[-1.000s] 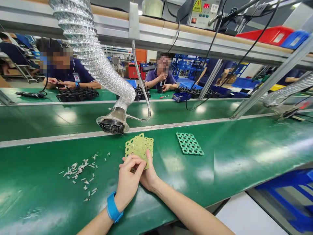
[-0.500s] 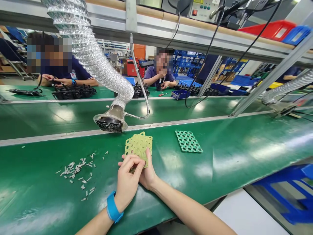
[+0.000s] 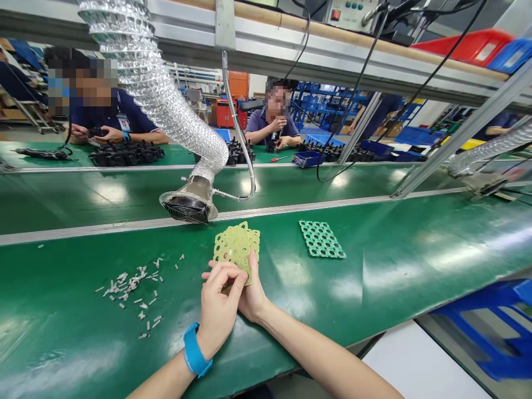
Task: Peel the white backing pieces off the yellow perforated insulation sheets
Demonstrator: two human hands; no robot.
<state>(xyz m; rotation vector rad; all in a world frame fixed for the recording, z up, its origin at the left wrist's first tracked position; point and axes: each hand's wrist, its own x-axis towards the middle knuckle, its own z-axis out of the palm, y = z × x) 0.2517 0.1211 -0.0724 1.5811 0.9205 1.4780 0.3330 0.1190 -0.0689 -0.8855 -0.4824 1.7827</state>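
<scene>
A small stack of yellow-green perforated sheets point(image 3: 236, 244), full of round holes, is held up over the green bench. My right hand point(image 3: 251, 296) cradles it from below, thumb along its right edge and fingertips showing past the left side. At the lower edge, my left hand point(image 3: 220, 302), with a blue band on its wrist, pinches the sheets between thumb and fingers. The exact spot under those fingertips is hidden. Farther right on the bench lies a green circuit board panel point(image 3: 322, 239) with rows of round holes.
Small pale pieces point(image 3: 128, 285) lie scattered on the bench point(image 3: 386, 271) to the left. A fume duct point(image 3: 187, 202) hangs low beyond my hands. Two co-workers sit across the bench near black parts point(image 3: 127, 153). A blue stool point(image 3: 490, 327) stands at lower right.
Both hands keep the same grip on the sheets, with barely any movement. The view has shifted very slightly. The co-worker at left has raised their hands a little around a dark part.
</scene>
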